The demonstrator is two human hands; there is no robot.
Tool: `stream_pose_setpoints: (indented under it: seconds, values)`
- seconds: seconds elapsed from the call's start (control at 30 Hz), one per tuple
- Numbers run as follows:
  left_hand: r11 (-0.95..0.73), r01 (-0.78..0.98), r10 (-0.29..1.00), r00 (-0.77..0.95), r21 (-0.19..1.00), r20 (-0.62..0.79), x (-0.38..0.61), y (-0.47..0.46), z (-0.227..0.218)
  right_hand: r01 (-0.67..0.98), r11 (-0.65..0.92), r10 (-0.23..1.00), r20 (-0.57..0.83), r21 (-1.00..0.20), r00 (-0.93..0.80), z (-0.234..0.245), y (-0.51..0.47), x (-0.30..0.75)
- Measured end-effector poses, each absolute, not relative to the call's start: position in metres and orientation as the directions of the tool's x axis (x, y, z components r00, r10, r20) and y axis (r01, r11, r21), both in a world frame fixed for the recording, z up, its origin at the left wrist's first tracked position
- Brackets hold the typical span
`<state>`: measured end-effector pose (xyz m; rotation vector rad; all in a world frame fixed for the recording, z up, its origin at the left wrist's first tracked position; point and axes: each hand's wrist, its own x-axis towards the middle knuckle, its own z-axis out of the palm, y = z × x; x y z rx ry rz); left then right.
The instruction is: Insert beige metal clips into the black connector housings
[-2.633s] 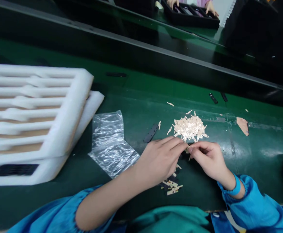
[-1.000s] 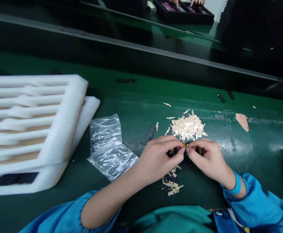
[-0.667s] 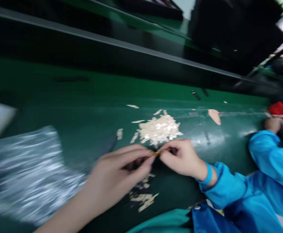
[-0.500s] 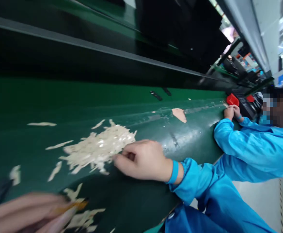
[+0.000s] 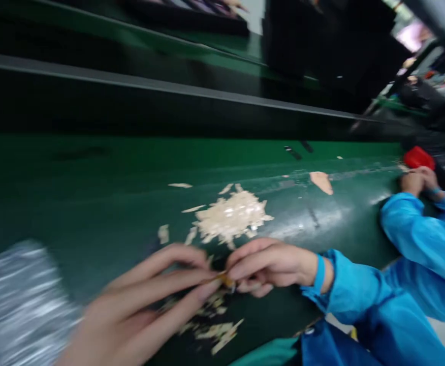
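My left hand (image 5: 142, 300) reaches in from the lower left, pinching a small thin amber strip (image 5: 221, 276) between its fingertips. My right hand (image 5: 274, 264), with a blue band at the wrist, meets it at the strip's other end, thumb and fingers closed there. The fingers partly cover the strip, and blur hides its detail. Just beyond both hands lies a heap of cream-coloured slips (image 5: 232, 216) on the green work surface (image 5: 104, 213). Smaller loose slips (image 5: 218, 330) are scattered below my hands, on a dark patch.
At the left lies a shiny silvery plastic bag (image 5: 20, 305). A pinkish flat piece (image 5: 321, 182) and dark slim pieces (image 5: 293, 152) rest farther right. A co-worker's hands (image 5: 418, 180) are beside a red container (image 5: 418, 157). A dark ledge (image 5: 169, 114) runs along the back.
My right hand has left the edge of the heap and come to the amber strip. My left hand has brought the strip up and right. The view has shifted left, showing the silvery bag.
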<state>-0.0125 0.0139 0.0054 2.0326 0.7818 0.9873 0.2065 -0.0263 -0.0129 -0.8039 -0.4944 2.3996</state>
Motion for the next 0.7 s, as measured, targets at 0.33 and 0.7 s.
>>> stream_pose_setpoints:
  seconds: [0.33,0.7]
  values:
    - [-0.48,0.131,0.753,0.569,0.868,0.33,-0.016,0.014,0.005,-0.438,-0.78,0.614,-0.412,-0.447,-0.673,-0.016,-0.037,0.2]
    - [-0.029,0.176,0.915,0.401,0.984,-0.045,0.001,0.008,-0.008,-0.065,-0.262,0.965,-0.261,-0.963,-0.023,-0.019,-0.046,0.19]
